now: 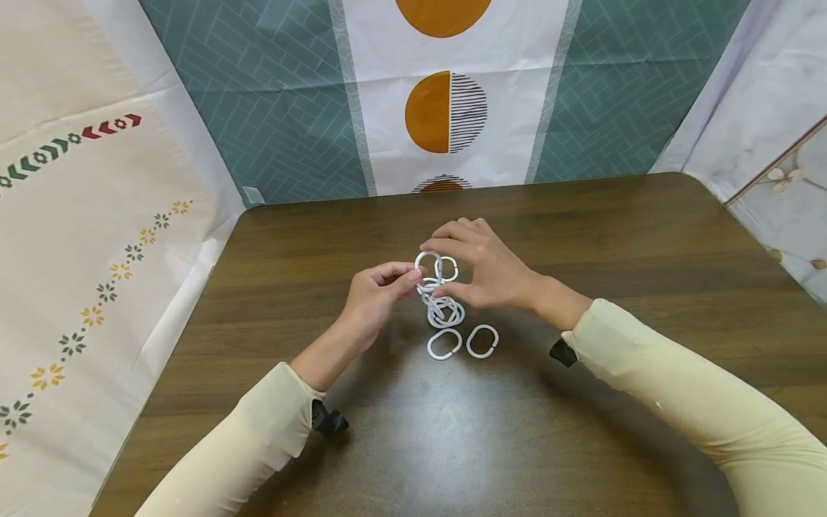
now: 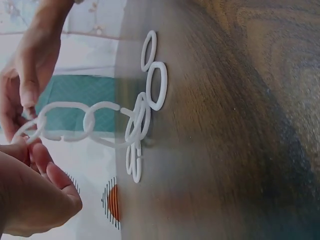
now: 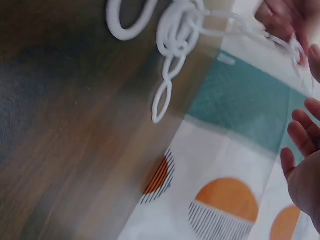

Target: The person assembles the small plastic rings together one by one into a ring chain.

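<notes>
Spanning the top of the head view, a teal-and-white backdrop (image 1: 381, 108) with orange circles closes off the room, flanked by an embroidered cloth (image 1: 97, 237) at the left and a marbled one (image 1: 762, 122) at the right. The brown wooden table (image 1: 413, 445) stretches below, glossy at lower centre. Two cream sleeves enter from the lower left and lower right corners and lead to the hands near mid-frame.

The right hand (image 1: 487, 266) arches with thumb and fingers spread, nothing gripped; whether its thumb tip touches the links I cannot tell. The left hand (image 1: 377, 294) pinches the end ring (image 1: 428, 253) between thumb and fingers, so it is the one nearer the white chain (image 2: 89, 120).

That chain hangs between the hands, its long axis dropping from the pinched ring to a heap (image 3: 172, 37) on the wood, just below them in the head view. Smallest of all, two separate links lie under the heap at frame centre, one just below it (image 1: 445, 330), the other beside that to the right (image 1: 483, 326).
</notes>
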Motion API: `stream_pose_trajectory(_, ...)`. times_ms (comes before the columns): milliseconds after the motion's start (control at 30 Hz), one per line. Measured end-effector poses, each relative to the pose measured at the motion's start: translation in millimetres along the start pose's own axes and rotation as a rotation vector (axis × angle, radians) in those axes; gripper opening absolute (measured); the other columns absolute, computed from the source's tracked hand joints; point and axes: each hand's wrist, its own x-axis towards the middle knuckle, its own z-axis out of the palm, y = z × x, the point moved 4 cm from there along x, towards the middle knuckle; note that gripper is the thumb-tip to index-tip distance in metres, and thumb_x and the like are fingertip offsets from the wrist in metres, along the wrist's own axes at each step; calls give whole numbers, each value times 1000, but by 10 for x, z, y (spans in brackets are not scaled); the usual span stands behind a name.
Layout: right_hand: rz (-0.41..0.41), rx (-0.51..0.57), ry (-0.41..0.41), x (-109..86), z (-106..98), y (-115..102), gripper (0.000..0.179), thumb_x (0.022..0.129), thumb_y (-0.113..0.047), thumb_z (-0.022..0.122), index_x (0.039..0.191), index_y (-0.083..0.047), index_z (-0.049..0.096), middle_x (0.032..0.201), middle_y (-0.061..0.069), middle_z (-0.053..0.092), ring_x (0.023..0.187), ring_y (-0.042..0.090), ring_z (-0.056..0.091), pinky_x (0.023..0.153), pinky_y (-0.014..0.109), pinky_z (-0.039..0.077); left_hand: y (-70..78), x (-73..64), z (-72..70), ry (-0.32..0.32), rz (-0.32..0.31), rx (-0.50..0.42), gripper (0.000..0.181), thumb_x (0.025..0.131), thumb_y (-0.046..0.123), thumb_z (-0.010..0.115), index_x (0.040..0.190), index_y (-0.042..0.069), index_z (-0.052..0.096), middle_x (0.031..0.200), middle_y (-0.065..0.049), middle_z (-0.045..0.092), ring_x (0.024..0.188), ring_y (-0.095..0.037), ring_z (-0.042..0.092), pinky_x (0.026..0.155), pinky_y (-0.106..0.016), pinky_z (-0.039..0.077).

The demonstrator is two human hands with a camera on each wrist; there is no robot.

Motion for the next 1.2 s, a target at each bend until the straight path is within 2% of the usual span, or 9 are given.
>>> stream_pose_trajectory(67,82,61,-6,-5,-57,82,58,69,-24,87,120,-8,65,111,4,62,101,20,50,86,40,33,-6,4,-23,14,-4,-11,21,90,9,67,105,-6,68,107,-20,68,79,-12,60,76,-25,50)
stream_pose_trajectory(100,124,85,-6,-7,-84,130,58,69,-22,88,120,-8,65,111,5,62,101,21,50,86,40,33,-11,7,-37,21,-8,-20,21,90,9,67,106,-6,68,109,-20,68,78,-12,60,76,-25,50)
stream_pose_trajectory(300,403,179,-77,-71,-142,454,54,71,-9,85,120,-6,64,110,6,61,96,28,53,87,40,40,-18,21,-96,48,-32,-72,18,90,8,67,104,-3,69,94,4,72,75,-11,59,81,-30,50)
stream_pose_trajectory(400,482,187,-130,-121,-113,543,52,72,-9,84,120,-4,64,109,8,61,98,29,52,87,40,40,-15,17,-98,53,-47,-98,14,90,9,67,102,1,70,94,4,72,74,-12,58,80,-30,49)
stream_pose_trajectory(533,519,172,-167,-165,-60,627,49,74,-11,83,119,-4,64,107,9,61,98,28,52,85,40,40,-16,15,-94,57,-67,-120,10,90,8,67,98,4,70,95,2,72,77,-15,58,76,-25,49)
stream_pose_trajectory(800,534,146,-222,-192,45,737,46,75,-11,82,117,-3,65,106,12,61,97,31,52,84,42,41,-22,15,-100,59,-78,-135,10,91,7,66,98,2,70,98,-1,72,74,-12,59,78,-27,50)
stream_pose_trajectory(1067,557,39,-365,-237,188,843,56,79,-21,80,127,-3,59,113,16,58,108,31,48,91,52,33,-5,18,-96,52,-83,-131,8,91,6,65,98,3,68,101,-4,71,75,-11,59,79,-27,50)
stream_pose_trajectory(1200,561,-6,-432,-251,297,895,60,79,-23,80,130,-3,57,114,17,56,109,32,48,90,53,34,-13,19,-101,49,-96,-132,10,92,6,65,100,1,67,99,-1,71,75,-10,59,77,-25,50)
